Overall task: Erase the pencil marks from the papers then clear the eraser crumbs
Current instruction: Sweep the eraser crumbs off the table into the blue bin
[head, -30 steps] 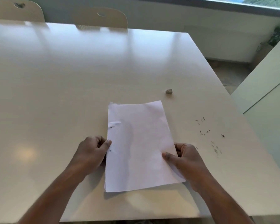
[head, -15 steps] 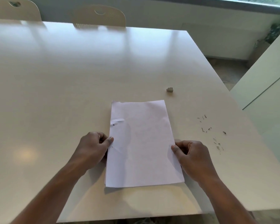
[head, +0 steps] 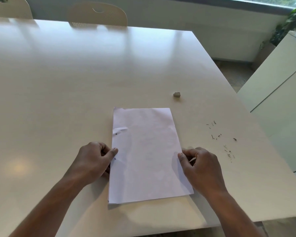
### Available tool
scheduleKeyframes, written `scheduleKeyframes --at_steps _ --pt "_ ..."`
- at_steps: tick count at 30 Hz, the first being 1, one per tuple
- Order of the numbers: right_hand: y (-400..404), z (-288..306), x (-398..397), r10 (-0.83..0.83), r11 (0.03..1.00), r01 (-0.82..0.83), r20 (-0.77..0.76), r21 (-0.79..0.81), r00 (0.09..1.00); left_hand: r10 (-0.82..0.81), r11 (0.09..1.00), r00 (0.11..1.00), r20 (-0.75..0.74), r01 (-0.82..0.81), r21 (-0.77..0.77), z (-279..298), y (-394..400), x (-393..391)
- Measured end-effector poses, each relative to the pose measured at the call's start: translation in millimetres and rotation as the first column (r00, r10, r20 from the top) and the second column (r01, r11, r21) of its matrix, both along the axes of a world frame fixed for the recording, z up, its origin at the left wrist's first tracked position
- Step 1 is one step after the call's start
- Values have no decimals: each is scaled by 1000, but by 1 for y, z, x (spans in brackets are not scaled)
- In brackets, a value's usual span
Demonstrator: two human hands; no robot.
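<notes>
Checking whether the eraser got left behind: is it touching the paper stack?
Apart. The head view shows the eraser lying on bare table beyond the paper stack's far right corner, with a clear strip of tabletop between them.

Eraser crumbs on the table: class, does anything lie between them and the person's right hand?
Nothing visible: bare table separates the right hand, which pinches the paper stack, from the eraser crumbs.

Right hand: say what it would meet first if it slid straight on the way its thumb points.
The right hand points left, gripping the papers, so it would cross that stack and probably meet the left hand.
</notes>
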State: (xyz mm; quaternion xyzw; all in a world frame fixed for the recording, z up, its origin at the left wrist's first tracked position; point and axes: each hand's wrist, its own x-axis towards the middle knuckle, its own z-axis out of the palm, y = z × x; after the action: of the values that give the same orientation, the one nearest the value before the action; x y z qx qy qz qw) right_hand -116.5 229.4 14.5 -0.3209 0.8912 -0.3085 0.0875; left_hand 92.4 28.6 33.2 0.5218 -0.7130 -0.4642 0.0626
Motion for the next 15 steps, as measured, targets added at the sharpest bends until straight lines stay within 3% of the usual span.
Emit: scheduleKeyframes --at_steps 3,5,7,11,15 --pt "-1 0 -2 -22 1000 22 10 14 1000 -36 999 997 65 37 -20 1 -4 2" --pt "0 2 -5 -51 999 51 11 10 999 -74 978 980 185 107 -181 4 -8 4" --pt "2 1 -7 -90 996 90 8 -24 996 -87 895 957 278 198 -400 11 -9 1" --pt "8 -1 -11 -157 977 155 1 -144 988 -197 764 977 79 203 -612 25 6 -40" --pt "12 -4 -19 -104 972 91 -51 -216 993 -355 668 931 -84 190 -719 7 22 -97"
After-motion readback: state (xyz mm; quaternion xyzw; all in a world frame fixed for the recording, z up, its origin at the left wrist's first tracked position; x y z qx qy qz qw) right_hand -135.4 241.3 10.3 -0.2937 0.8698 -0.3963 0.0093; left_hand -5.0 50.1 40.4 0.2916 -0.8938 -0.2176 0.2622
